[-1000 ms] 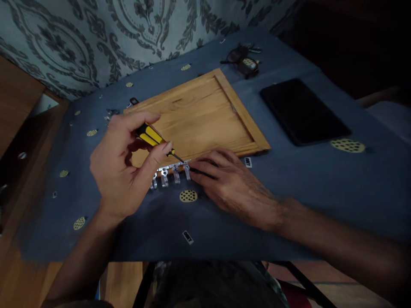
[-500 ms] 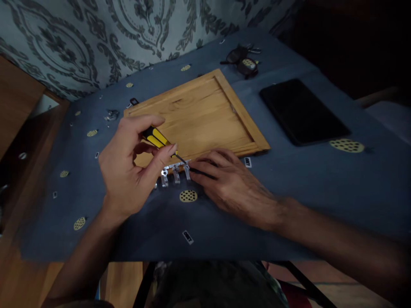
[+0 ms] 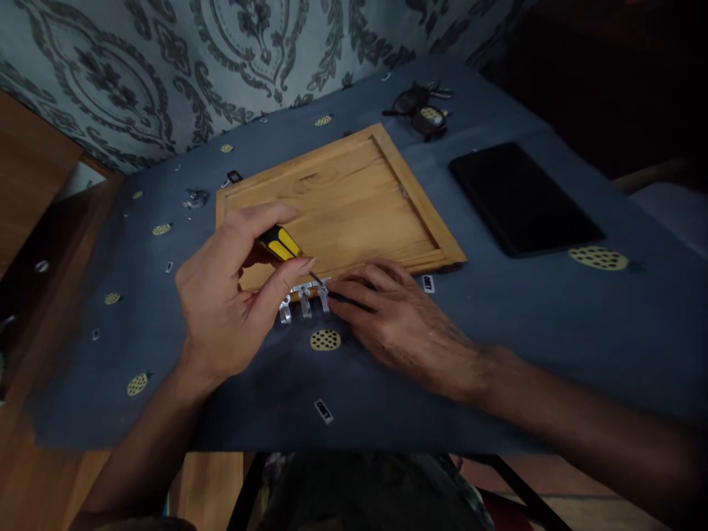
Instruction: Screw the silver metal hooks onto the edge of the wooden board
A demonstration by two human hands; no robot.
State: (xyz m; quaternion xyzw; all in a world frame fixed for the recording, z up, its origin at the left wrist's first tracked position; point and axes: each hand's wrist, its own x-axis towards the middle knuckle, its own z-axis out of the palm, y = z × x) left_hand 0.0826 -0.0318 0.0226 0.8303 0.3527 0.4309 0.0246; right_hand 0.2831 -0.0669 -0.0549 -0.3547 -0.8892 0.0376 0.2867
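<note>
Our left hand has swung in toward the right, the screwdriver's tip holding its place

We have the blue cloth-covered table point(image 3: 398, 417) before us, the patterned curtain point(image 3: 237, 44) hanging behind its back edge. The framed wooden board point(image 3: 348, 199) lies flat around the table's middle, one long side facing the front edge. Our right hand point(image 3: 395, 328) has hardly moved: its fingers are bent and slightly spread over the board's near side, fingertips by the rail, though we cannot tell whether they pinch it or only press. Our left hand point(image 3: 218, 295) has shifted rightward along that side and now covers more of the hooks. Thumb and fingers are closed on the black-and-yellow screwdriver point(image 3: 283, 242), its handle steeper than a second ago. Toward the table's right edge lies the black tablet point(image 3: 525, 199); near the back-right corner, the dark glasses point(image 3: 406, 102).

The metal hook rail point(image 3: 304, 292) runs along the board's near side, three hooks showing. The tip meets it by the rightmost visible hook, so we judge the work is still at that one spot. Small metal pieces point(image 3: 195, 198) sit toward the table's left edge, beyond the board's corner.
</note>
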